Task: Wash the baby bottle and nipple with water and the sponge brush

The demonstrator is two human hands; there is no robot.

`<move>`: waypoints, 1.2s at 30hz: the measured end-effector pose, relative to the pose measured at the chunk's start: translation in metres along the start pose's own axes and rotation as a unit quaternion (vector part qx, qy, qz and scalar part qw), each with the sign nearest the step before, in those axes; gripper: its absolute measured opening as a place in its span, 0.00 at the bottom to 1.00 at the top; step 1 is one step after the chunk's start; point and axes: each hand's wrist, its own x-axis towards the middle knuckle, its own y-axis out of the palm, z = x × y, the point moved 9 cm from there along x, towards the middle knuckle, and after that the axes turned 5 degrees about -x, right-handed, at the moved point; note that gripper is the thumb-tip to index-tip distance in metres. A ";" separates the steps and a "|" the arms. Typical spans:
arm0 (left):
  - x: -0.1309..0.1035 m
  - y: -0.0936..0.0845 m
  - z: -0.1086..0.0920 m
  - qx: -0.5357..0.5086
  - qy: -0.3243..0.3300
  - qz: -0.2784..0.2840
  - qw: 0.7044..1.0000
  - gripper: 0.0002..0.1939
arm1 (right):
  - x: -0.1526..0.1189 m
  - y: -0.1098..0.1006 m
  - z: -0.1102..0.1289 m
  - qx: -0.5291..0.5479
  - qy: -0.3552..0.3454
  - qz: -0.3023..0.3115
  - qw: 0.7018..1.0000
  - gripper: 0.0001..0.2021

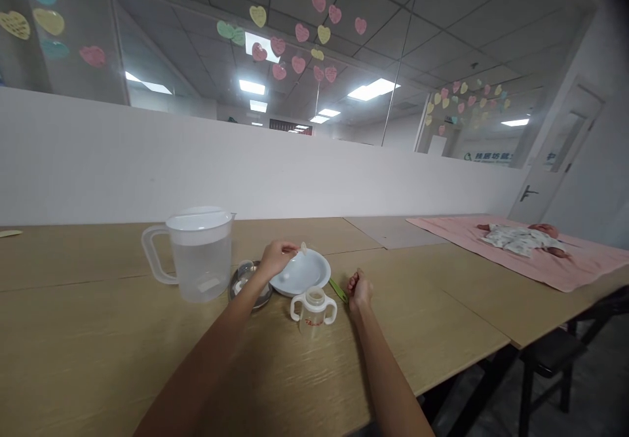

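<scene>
My left hand (279,257) is over the left rim of a white bowl (314,274), its fingers closed on a small translucent piece (303,248) that looks like a bottle nipple. To the right of the bowl, my right hand (360,287) hovers or rests near the table with its fingers curled, beside a green-handled tool (339,290). A clear bottle with two white handles (314,311) stands open in front of the bowl. Partly behind my left forearm sits a metal bowl (265,298) with clear and white parts in it.
A large translucent pitcher (202,260) stands on the wooden table (98,332) at the left. On the far right, a baby doll (515,239) in patterned clothing lies on a pink cloth (555,276). Below the table's right edge is a dark stool (549,353).
</scene>
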 end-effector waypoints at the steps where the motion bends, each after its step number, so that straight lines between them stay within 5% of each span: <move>1: -0.001 0.006 0.003 0.015 -0.001 0.009 1.000 0.10 | 0.000 0.000 -0.001 -0.003 0.002 0.000 1.000 0.19; 7: -0.009 0.021 0.011 0.134 0.012 0.039 0.990 0.13 | -0.005 0.001 -0.002 -0.022 0.010 -0.015 1.000 0.18; 13: -0.019 0.042 0.019 0.168 0.028 0.128 0.977 0.12 | -0.013 0.006 0.011 -0.055 -0.030 -0.004 0.998 0.20; 21: -0.019 0.054 0.020 0.025 0.028 0.225 0.974 0.09 | -0.037 0.030 0.045 -0.294 -0.234 0.047 0.925 0.23; 29: -0.008 0.038 0.010 -0.154 -0.012 0.159 0.975 0.13 | -0.053 0.046 0.049 -0.387 -0.286 0.086 0.872 0.21; 36: -0.015 0.011 -0.038 -0.309 -0.027 0.117 0.944 0.19 | -0.054 0.048 0.048 -0.407 -0.286 0.084 0.863 0.21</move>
